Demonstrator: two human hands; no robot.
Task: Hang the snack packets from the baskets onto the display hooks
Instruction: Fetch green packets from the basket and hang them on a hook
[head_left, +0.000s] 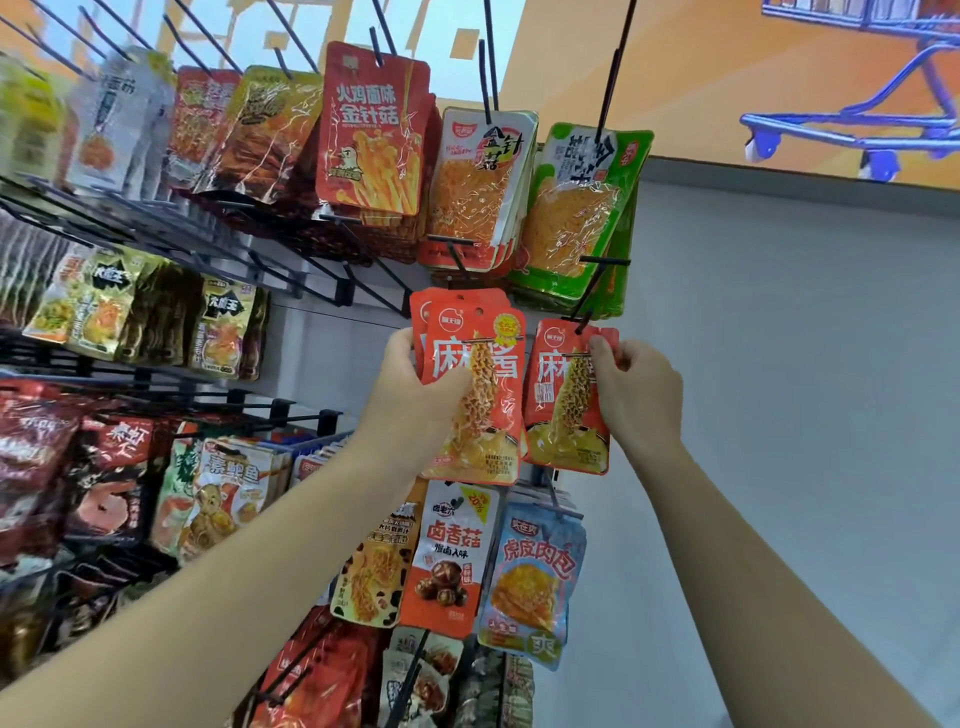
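Nearest me, my left hand (415, 387) grips a small stack of orange packets (475, 395), thumb across the front. Just right, my right hand (636, 395) pinches the top corner of a single orange packet (563, 405) at a black hook (584, 322).

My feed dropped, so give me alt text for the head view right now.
The right hand holds one orange packet up at a black hook while the left hand grips a stack of matching packets. Full snack hooks surround them.

Red packet (371, 130) reads 火鸡面味金针菇; lower packet (454, 556) 卤香菇
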